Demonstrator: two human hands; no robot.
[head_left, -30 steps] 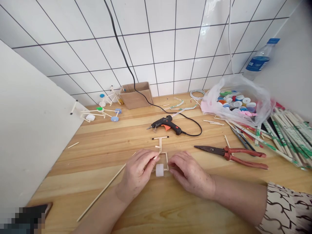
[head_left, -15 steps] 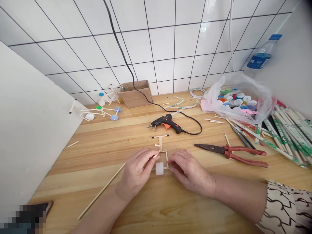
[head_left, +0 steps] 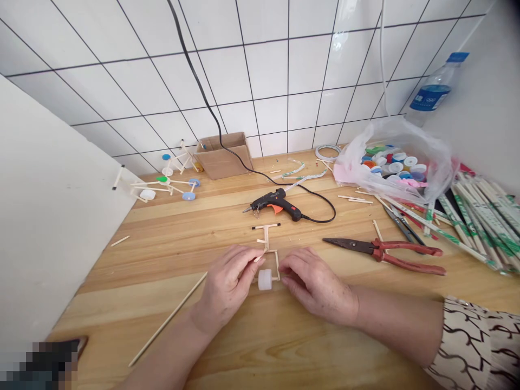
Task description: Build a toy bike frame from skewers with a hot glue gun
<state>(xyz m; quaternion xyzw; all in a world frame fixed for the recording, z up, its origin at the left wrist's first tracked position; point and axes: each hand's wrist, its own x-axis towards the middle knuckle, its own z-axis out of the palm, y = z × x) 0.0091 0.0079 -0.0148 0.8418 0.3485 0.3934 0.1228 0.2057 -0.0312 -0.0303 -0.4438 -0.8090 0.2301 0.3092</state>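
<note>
A small frame of thin wooden sticks [head_left: 277, 260] lies on the table before me, a white bottle cap [head_left: 265, 280] fixed in its near part. At its far end a crossbar with dark tips [head_left: 266, 226] sits on a short stem. My left hand [head_left: 228, 279] pinches a short pale stick [head_left: 259, 258] against the frame's left side. On the other side, the curled thumb and forefinger of my right hand [head_left: 319, 284] close at the frame's near right corner; the exact contact is partly hidden. Beyond the frame rests a black glue gun [head_left: 276, 204] with an orange trigger.
Red-handled pliers [head_left: 390, 252] lie to the right, near wrapped chopsticks [head_left: 483, 216] and a plastic bag [head_left: 349, 157] of bottle caps. A long stick [head_left: 168, 319] lies by my left forearm. Small stick models [head_left: 162, 184] and a cardboard box [head_left: 225, 157] stand at the back left.
The view has shifted very slightly. Both hands keep the same places at the frame, with no other visible movement.
</note>
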